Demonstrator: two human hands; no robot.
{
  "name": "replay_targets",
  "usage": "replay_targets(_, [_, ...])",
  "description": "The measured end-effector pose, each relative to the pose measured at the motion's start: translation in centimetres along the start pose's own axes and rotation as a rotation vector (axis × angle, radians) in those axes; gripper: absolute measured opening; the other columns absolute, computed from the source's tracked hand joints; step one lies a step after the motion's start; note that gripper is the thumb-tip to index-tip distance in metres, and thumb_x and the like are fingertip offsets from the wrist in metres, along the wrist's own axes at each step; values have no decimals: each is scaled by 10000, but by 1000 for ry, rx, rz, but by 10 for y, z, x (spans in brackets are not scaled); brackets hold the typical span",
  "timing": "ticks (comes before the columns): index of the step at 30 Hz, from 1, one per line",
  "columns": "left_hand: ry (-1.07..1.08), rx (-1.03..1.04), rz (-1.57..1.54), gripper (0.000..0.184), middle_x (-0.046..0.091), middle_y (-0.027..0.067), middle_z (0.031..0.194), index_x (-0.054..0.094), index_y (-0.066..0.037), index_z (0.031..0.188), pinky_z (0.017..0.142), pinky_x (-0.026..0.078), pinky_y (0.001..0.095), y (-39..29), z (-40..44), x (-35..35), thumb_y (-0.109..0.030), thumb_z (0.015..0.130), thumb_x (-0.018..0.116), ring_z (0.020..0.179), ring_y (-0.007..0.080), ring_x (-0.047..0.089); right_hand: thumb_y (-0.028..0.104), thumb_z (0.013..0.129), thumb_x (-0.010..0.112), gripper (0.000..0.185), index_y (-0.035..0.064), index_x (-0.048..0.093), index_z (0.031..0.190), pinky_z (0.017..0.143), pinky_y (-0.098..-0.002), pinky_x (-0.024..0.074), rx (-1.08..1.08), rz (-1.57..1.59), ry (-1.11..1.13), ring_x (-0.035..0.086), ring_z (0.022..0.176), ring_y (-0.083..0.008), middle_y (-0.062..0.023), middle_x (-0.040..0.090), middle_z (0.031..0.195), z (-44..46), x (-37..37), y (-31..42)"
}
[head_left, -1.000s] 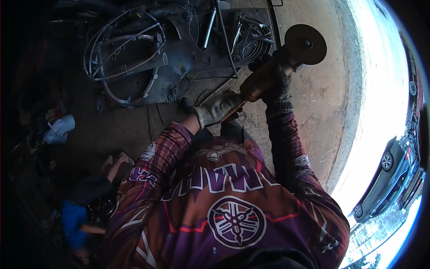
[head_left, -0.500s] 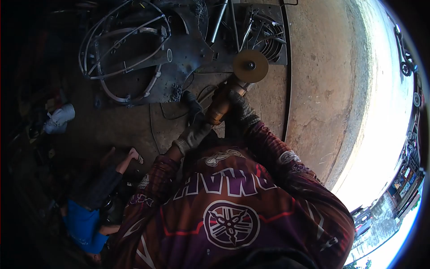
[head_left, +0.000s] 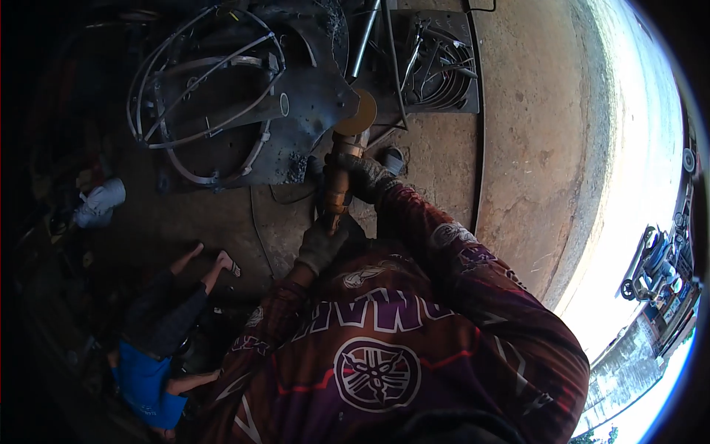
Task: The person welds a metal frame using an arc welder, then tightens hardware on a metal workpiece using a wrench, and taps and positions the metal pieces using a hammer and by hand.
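Both my hands, in grey work gloves, are closed round an angle grinder (head_left: 338, 191). My right hand (head_left: 364, 177) grips it near the head, just below the disc. Lower down, my left hand (head_left: 322, 244) wraps round the rear end. The thin brown disc (head_left: 361, 111) stands at the right edge of a dark metal plate (head_left: 310, 122); its left part is hidden by the plate's edge. Whether the disc touches the plate, I cannot tell.
Bent metal hoops (head_left: 211, 126) lie on the plate. Curved rods (head_left: 447, 70) and a shiny tube (head_left: 366, 41) lie at the back. A cable (head_left: 255, 229) runs over the floor. At the lower left is another person in a blue shirt (head_left: 148, 385).
The grinder has moved left, bringing its disc from open floor to the plate's edge. My left hand has shifted slightly down, and a shoe now shows right of the grinder.
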State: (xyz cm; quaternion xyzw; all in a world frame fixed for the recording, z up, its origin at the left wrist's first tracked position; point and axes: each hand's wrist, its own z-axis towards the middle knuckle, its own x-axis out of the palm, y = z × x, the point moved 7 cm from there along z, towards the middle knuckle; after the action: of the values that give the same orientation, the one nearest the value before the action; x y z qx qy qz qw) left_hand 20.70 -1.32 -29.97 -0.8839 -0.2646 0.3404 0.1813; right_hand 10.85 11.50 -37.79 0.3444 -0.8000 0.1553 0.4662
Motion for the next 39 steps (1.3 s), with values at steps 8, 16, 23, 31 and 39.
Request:
replay_targets(8, [-185,-78,-248,432,706,135,1016,626,-42,1156,825,521,387,28,100,-7,-307,825,709,942,258,691,315,899,724,533,-6,534,1280,788,-325,547,-21,-660,-461,653,853,-189,-89,654,1001,-50,-48,64])
replay_targets(16, [-322,-18,-212,418,716,202,958,663,-18,1038,790,520,455,17,192,-29,-373,820,692,939,383,684,327,914,725,661,-12,438,1403,647,-348,551,-36,-501,-705,646,792,-187,-77,631,987,-198,-150,83])
replay_targets(23, [-305,-20,114,519,701,231,1069,666,-49,1100,855,520,477,7,240,-13,-507,877,569,1015,452,647,302,917,726,688,-32,413,1431,628,-332,533,-4,-526,-776,647,777,-183,-92,649,1010,-230,-186,89])
replay_targets(31, [-292,254,-139,552,691,223,1117,649,-50,1160,880,514,479,-69,238,-21,-520,879,578,1045,440,642,315,901,742,724,-42,414,1440,638,-324,534,10,-658,-797,645,779,-177,-111,650,1016,-227,-172,103])
replay_targets(39, [-244,185,-171,568,675,232,1151,630,-23,1189,914,503,472,-61,236,-32,-496,874,615,1080,422,635,317,880,756,755,-52,413,1442,622,-317,523,46,-663,-823,634,755,-172,-124,649,1022,-231,-186,98])
